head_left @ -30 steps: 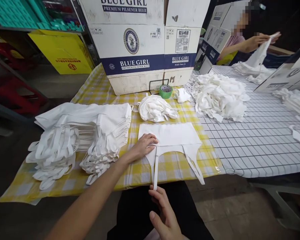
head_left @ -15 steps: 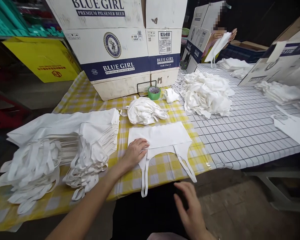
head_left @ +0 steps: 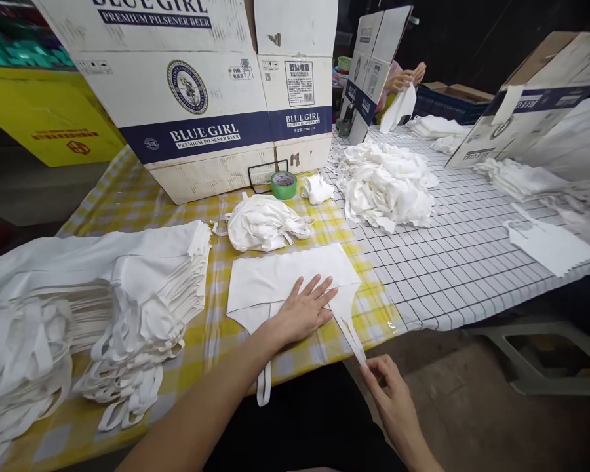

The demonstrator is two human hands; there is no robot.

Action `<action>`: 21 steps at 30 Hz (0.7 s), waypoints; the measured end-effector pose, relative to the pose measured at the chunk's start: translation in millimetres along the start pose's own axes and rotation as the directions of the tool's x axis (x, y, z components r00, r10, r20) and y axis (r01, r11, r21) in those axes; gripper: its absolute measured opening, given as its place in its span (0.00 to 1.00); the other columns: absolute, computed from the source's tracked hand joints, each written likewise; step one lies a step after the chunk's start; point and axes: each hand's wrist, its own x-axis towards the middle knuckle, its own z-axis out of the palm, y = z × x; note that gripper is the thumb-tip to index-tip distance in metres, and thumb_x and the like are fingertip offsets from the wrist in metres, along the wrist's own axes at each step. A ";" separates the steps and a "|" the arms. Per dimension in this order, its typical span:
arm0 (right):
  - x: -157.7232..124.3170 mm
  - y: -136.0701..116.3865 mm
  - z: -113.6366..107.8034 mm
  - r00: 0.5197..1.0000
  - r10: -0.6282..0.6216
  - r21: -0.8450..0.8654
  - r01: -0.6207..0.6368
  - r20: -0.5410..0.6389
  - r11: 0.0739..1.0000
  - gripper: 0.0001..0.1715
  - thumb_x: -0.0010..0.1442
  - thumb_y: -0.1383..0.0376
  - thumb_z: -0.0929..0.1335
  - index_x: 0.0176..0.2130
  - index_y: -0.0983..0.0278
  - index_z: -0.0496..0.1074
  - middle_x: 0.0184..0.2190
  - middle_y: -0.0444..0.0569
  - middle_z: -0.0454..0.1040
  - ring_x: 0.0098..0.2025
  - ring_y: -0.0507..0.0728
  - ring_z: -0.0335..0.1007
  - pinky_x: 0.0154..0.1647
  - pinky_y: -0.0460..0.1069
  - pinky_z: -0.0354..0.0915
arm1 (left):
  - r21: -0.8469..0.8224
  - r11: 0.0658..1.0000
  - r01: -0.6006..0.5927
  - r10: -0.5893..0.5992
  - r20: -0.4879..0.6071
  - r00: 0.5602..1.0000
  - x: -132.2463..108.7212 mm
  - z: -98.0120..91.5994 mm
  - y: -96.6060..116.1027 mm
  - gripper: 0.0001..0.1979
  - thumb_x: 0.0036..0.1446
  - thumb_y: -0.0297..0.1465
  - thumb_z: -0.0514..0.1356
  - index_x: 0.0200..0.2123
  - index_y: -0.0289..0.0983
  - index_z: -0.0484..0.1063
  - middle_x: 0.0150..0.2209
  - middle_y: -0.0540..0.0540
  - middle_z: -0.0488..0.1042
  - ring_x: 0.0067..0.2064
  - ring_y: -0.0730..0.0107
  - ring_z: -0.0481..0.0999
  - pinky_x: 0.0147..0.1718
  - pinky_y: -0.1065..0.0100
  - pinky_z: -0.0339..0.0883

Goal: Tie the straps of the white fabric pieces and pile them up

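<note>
A white camisole top (head_left: 260,278) with thin straps lies flat on the yellow checked tablecloth (head_left: 324,341). Spread out on its right half, my left hand (head_left: 302,311) presses the cloth down. My right hand (head_left: 386,387), past the table's front edge, pinches the end of the right shoulder strap (head_left: 349,337) between thumb and fingers. The other strap (head_left: 264,387) hangs over the front edge, partly behind my left forearm. Left of the top is a thick stack of folded white camisoles (head_left: 162,269), their straps bunched toward me. A crumpled white garment (head_left: 265,223) lies just behind it.
Behind stands a large beer carton (head_left: 201,105), with a roll of green tape (head_left: 284,185) before it. A heap of white garments (head_left: 386,187) covers part of the grid-patterned cloth (head_left: 403,275). Across the table, another person's hands (head_left: 408,78) hold white fabric.
My left hand has slid right across the top, from its left side to its right. My right hand has moved up to the right strap and now pinches it. The view has shifted right.
</note>
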 end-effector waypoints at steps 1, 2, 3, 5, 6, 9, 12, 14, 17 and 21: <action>-0.1 3.7 -1.0 1.000 0.007 0.035 -0.008 0.010 0.999 0.14 0.60 0.55 0.61 0.31 0.62 0.68 0.32 0.47 0.67 0.35 0.56 0.66 0.34 0.49 0.62 | -0.015 1.000 0.000 0.000 0.010 1.000 -0.8 -2.2 0.2 0.26 0.62 0.43 0.42 0.62 0.47 0.45 0.65 0.51 0.40 0.66 0.61 0.36 0.60 0.48 0.32; 0.0 7.2 -2.5 1.000 0.019 0.071 -0.019 0.002 0.997 0.14 0.59 0.55 0.62 0.33 0.62 0.68 0.32 0.47 0.67 0.36 0.56 0.66 0.34 0.49 0.63 | -0.036 0.999 -0.002 0.003 0.022 1.000 -1.8 -5.0 0.4 0.26 0.62 0.43 0.42 0.62 0.47 0.44 0.65 0.51 0.40 0.66 0.61 0.36 0.60 0.48 0.31; 0.4 9.7 -4.6 0.999 0.037 0.106 -0.034 -0.028 0.994 0.14 0.59 0.55 0.62 0.34 0.62 0.68 0.33 0.48 0.68 0.36 0.57 0.66 0.35 0.49 0.63 | -0.064 0.998 -0.006 0.008 0.033 0.999 -3.0 -8.1 0.3 0.26 0.62 0.43 0.41 0.63 0.47 0.43 0.65 0.51 0.40 0.66 0.61 0.36 0.60 0.49 0.32; 3.7 10.0 -11.2 0.987 0.070 0.153 -0.047 -0.145 0.987 0.14 0.58 0.55 0.63 0.39 0.62 0.67 0.36 0.49 0.69 0.38 0.57 0.67 0.36 0.50 0.65 | -0.132 0.991 0.003 0.003 0.042 0.999 -6.7 -14.3 -2.9 0.26 0.62 0.44 0.40 0.63 0.49 0.39 0.65 0.51 0.40 0.66 0.63 0.36 0.60 0.49 0.32; 7.7 6.9 -15.6 0.976 0.066 0.156 -0.033 -0.209 0.987 0.15 0.58 0.55 0.63 0.41 0.62 0.67 0.37 0.49 0.69 0.39 0.58 0.67 0.37 0.50 0.65 | -0.159 0.987 0.025 -0.020 0.032 0.999 -9.3 -16.9 -6.7 0.26 0.63 0.43 0.39 0.63 0.49 0.37 0.65 0.51 0.40 0.66 0.64 0.37 0.60 0.48 0.32; 35.7 -17.1 -28.0 0.956 -0.095 0.049 0.113 -0.279 0.992 0.17 0.59 0.56 0.61 0.46 0.60 0.65 0.44 0.51 0.67 0.45 0.59 0.65 0.43 0.52 0.65 | -0.159 0.971 0.176 -0.187 -0.058 0.981 -19.5 -21.0 -27.5 0.26 0.63 0.42 0.38 0.63 0.50 0.36 0.65 0.52 0.40 0.66 0.64 0.37 0.60 0.45 0.29; 89.9 -52.7 -24.3 0.923 -0.347 -0.168 0.320 -0.165 0.932 0.19 0.62 0.57 0.59 0.51 0.57 0.65 0.52 0.52 0.63 0.55 0.61 0.58 0.52 0.56 0.60 | -0.078 0.929 0.361 -0.369 -0.151 0.917 -31.8 -20.0 -53.9 0.25 0.63 0.39 0.40 0.63 0.48 0.40 0.65 0.51 0.41 0.66 0.61 0.36 0.59 0.43 0.30; 131.6 -72.5 -9.2 0.888 -0.448 -0.326 0.395 -0.105 0.859 0.23 0.63 0.57 0.56 0.56 0.58 0.61 0.57 0.53 0.59 0.59 0.62 0.54 0.56 0.59 0.55 | -0.006 0.902 0.432 -0.424 -0.202 0.883 -41.8 -17.5 -67.2 0.25 0.63 0.38 0.41 0.63 0.48 0.43 0.65 0.51 0.42 0.65 0.60 0.37 0.59 0.44 0.31; 180.6 -83.1 19.1 0.865 -0.491 -0.531 0.466 0.105 0.707 0.28 0.64 0.55 0.53 0.61 0.58 0.52 0.63 0.49 0.50 0.64 0.61 0.43 0.60 0.61 0.48 | 0.085 0.874 0.478 -0.443 -0.265 0.857 -63.4 -12.2 -78.1 0.25 0.62 0.39 0.42 0.63 0.48 0.44 0.65 0.52 0.42 0.65 0.61 0.38 0.60 0.47 0.32; 203.0 -62.9 31.1 0.846 -0.461 -0.646 0.513 0.269 0.565 0.29 0.64 0.52 0.51 0.62 0.52 0.47 0.64 0.40 0.44 0.66 0.58 0.35 0.62 0.61 0.41 | 0.094 0.809 0.580 -0.524 -0.331 0.785 -100.9 -5.2 -88.9 0.28 0.61 0.41 0.44 0.63 0.42 0.44 0.65 0.46 0.44 0.65 0.59 0.42 0.60 0.48 0.37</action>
